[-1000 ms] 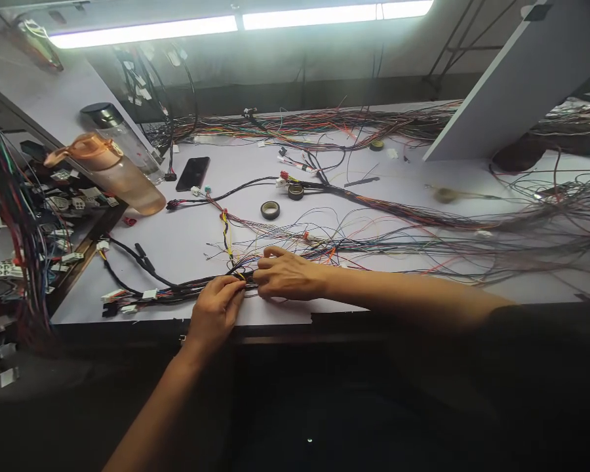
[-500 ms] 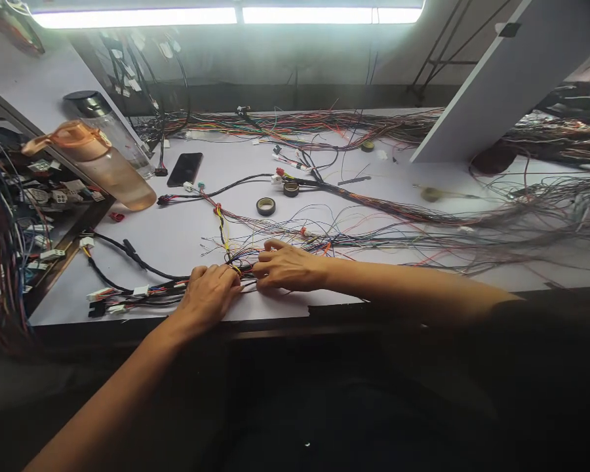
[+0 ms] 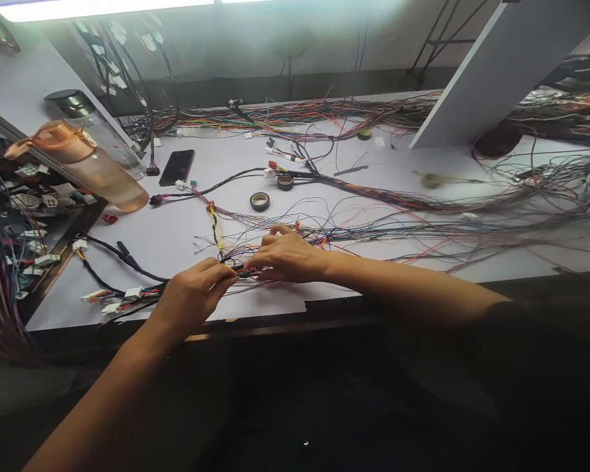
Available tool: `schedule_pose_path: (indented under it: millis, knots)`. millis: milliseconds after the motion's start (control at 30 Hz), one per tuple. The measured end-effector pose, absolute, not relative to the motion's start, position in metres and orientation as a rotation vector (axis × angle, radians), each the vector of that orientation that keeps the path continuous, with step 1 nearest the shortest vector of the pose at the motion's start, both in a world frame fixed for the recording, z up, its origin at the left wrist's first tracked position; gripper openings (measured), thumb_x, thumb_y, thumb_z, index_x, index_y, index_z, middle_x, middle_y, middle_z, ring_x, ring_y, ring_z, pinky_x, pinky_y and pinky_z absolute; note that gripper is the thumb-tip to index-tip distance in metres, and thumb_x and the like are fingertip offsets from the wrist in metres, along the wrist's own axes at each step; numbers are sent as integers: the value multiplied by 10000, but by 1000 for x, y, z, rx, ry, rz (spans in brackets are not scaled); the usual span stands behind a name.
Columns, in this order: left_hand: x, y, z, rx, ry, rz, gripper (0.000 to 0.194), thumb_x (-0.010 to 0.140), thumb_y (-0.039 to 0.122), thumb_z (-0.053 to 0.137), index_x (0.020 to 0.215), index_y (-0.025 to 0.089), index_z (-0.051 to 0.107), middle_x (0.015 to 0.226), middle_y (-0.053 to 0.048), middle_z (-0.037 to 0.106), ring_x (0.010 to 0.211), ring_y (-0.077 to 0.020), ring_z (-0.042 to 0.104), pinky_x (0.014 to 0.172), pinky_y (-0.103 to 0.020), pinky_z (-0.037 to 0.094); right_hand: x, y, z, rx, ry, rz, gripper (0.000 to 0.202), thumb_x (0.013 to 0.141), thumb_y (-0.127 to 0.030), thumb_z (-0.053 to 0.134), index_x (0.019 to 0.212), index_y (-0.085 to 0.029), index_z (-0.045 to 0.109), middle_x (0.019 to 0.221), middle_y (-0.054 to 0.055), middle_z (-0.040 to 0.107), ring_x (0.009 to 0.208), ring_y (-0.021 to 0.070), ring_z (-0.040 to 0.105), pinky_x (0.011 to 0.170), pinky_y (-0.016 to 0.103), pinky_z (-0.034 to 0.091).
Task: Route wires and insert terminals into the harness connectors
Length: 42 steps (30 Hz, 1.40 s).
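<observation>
With left hand (image 3: 189, 290) and right hand (image 3: 291, 257) just apart, we are pinching the wire bundle (image 3: 240, 269) near the front edge of the desk (image 3: 270, 300), presumably to steady the short span between them.

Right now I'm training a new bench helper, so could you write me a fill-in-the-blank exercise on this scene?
The left hand and right hand both touch a bundle of ____.
The front bottle has a lid coloured ____.
Between that bottle and the nearer tape roll lies a flat, rectangular ____.

Missing words: wires; orange; phone.
</observation>
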<state>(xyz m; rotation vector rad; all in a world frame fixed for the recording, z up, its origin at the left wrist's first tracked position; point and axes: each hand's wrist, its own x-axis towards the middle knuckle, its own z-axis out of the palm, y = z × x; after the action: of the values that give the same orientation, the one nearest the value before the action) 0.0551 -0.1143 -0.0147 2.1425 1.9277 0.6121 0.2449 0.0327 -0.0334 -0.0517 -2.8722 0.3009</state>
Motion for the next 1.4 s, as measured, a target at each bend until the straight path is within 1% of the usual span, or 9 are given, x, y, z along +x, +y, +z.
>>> schedule_pose_path:
  millis: [200, 333, 600, 767, 933, 1033, 1167, 1300, 1400]
  knots:
    - [63, -121, 1, 2041, 2133, 417, 368, 875, 489, 431, 755, 204, 631, 737, -32, 604, 648, -157, 552, 635, -279, 421, 255, 23, -18, -53, -2665, 231, 250, 994, -332, 445, 1015, -216, 666, 896, 32, 671, 876, 173, 524, 961, 422, 199]
    - [70, -124, 8, 1571, 2072, 388, 411, 826, 566, 478, 689, 199, 604, 517, 23, 440, 477, -113, 377, 484, -247, 316, 271, 16, -14, -74, -2457, 190, 262, 1019, -306, 385, 1060, -222, 630, 1015, 15, 649, 938, 158, 504, 996, 413, 179]
    - [78, -133, -7, 774, 1810, 704, 473, 708, 599, 658, 854, 152, 598, 547, 64, 308, 462, -55, 200, 420, -198, 146, 273, 1, -61, -101, -2530, 222, 299, 998, -299, 407, 863, -205, 656, 857, 32, 618, 813, 166, 448, 854, 384, 209]
    - [97, -137, -11, 539, 1700, 889, 469, 670, 505, 745, 942, 145, 617, 550, 67, 343, 447, -37, 224, 405, -175, 158, 269, 1, -67, -213, -2522, 296, 241, 965, -300, 469, 894, -208, 681, 869, 32, 641, 827, 186, 470, 836, 397, 205]
    - [105, -147, -16, 589, 1724, 1013, 447, 692, 467, 747, 1010, 169, 648, 600, 26, 507, 464, -70, 396, 436, -210, 340, 279, -10, -47, -256, -2549, 420, 223, 939, -290, 510, 897, -190, 705, 869, 45, 663, 815, 195, 520, 774, 368, 278]
    - [111, -156, -16, 703, 1777, 1041, 387, 730, 461, 719, 1000, 187, 673, 649, 2, 575, 519, -102, 492, 506, -242, 428, 288, -28, -35, -315, -2506, 736, 229, 939, -258, 507, 938, -149, 708, 856, 66, 667, 769, 167, 554, 688, 304, 345]
    - [129, -166, -9, 776, 1888, 1108, 327, 749, 454, 693, 971, 213, 696, 647, 4, 585, 529, -129, 528, 536, -282, 481, 290, -54, -33, -548, -2174, 1436, 198, 887, -169, 530, 954, -146, 716, 744, 18, 656, 627, 107, 538, 594, 222, 390]
    - [146, -173, -6, 839, 1967, 1190, 279, 773, 424, 675, 975, 235, 706, 647, 15, 599, 533, -128, 537, 535, -277, 498, 278, -70, -38, -711, -1779, 2043, 242, 902, -261, 501, 938, -150, 712, 730, 2, 609, 559, 83, 486, 518, 196, 400]
    - [150, -178, -9, 891, 2047, 1222, 272, 777, 404, 682, 980, 225, 714, 668, 10, 636, 550, -123, 564, 548, -255, 509, 268, -77, -39, -794, -1482, 2268, 236, 852, -327, 583, 865, -114, 684, 745, 6, 602, 527, 63, 486, 493, 186, 392]
